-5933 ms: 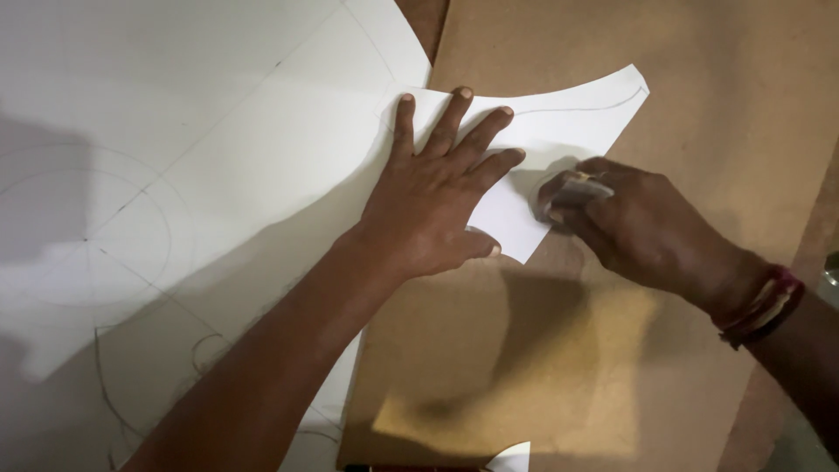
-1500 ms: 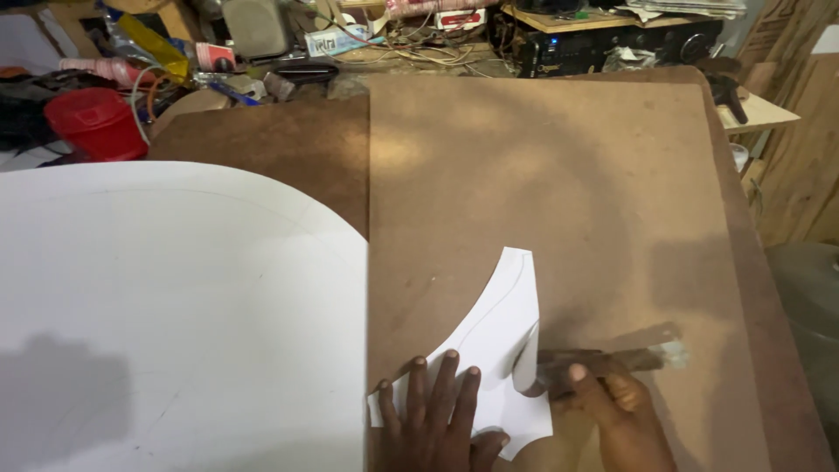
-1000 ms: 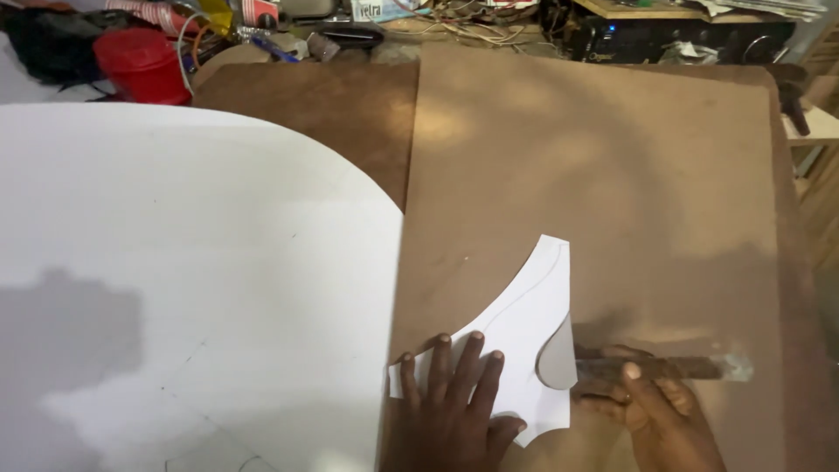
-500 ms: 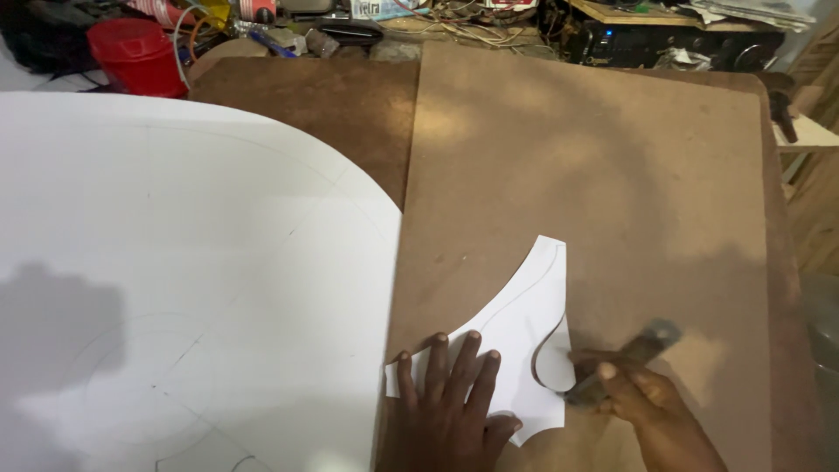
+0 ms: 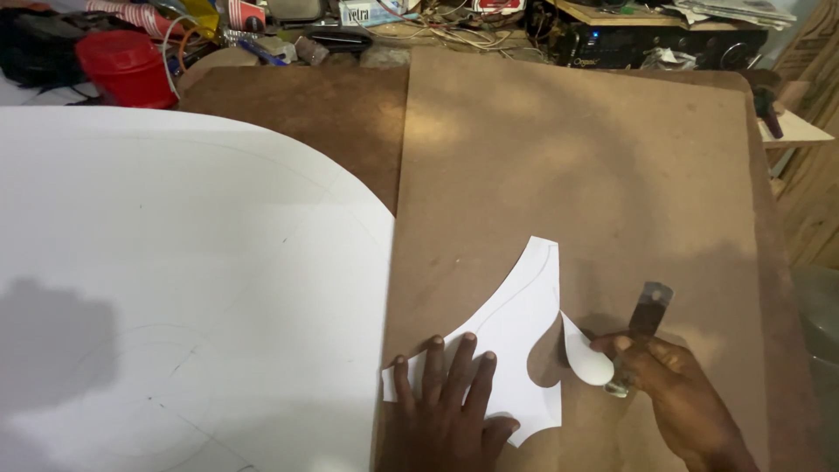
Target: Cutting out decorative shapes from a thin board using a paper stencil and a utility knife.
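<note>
While pressed flat under the left hand (image 5: 450,406), white curved paper cut-out (image 5: 507,345) on the light brown hardboard sheet (image 5: 577,175), lower middle of the head view, just right of the large white rounded sheet (image 5: 175,288). Fingers (image 5: 433,367) spread wide, palm down on the cut-out's lower left part. Narrow upper tip pointing away toward the far edge; faint pencil line running along the concave left edge. Right side cut through in a scooped notch, with a small rounded white flap (image 5: 584,358) curled up and away from the main piece, brown board visible in the gap. Right hand (image 5: 673,402) closed around a flat metal blade tool (image 5: 645,319), fingertips touching the flap, the blade's dull grey end sticking up beyond the knuckles and angled to the far right. Darker brown board (image 5: 306,114) lying behind the white sheet, touching the lighter one along a straight seam. Far back on the worktop: red plastic tub (image 5: 127,65) at left, tangled wires and small boxes (image 5: 367,17) in the middle, black electronic unit (image 5: 647,44) at right.
</note>
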